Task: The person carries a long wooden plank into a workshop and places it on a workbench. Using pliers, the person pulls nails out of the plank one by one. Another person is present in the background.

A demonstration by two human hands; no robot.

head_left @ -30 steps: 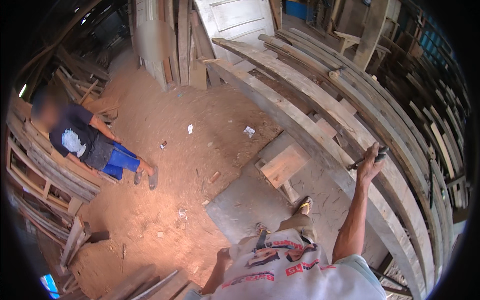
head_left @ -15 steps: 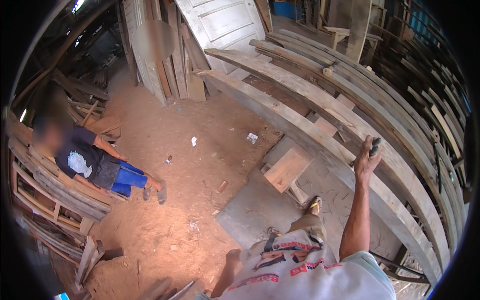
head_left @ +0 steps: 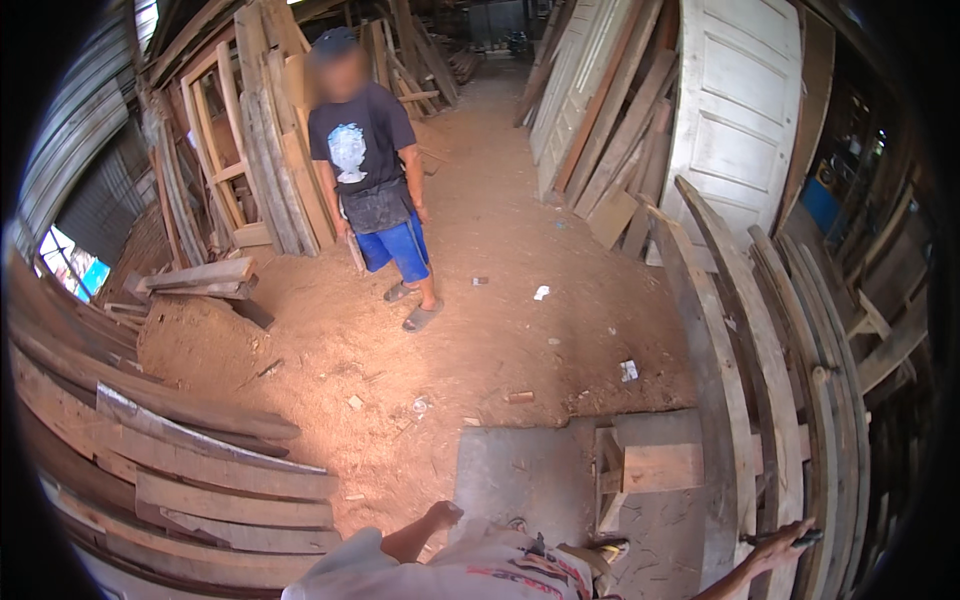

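My right hand (head_left: 775, 550) is at the lower right, over the long wooden planks, with a small dark object (head_left: 808, 538) held at its fingers. The object's kind is too small to tell. Under and beside that hand run a long grey-brown plank (head_left: 712, 380) and a second plank (head_left: 765, 350), side by side and pointing away from me. My left hand (head_left: 443, 515) hangs at my left side, above the sawdust-covered ground, apart from any wood. Its fingers are too small and blurred to read.
A person (head_left: 365, 170) in a dark shirt and blue shorts stands ahead on the left. A small wooden stool (head_left: 660, 468) stands by my feet. Stacked boards (head_left: 230, 500) lie at the lower left. A white panelled door (head_left: 735, 120) leans at the back right.
My view has swung left and up, so the planks now lie at the right. My right hand sits lower in view, still with the dark object. The person now appears upright, nearer the middle.
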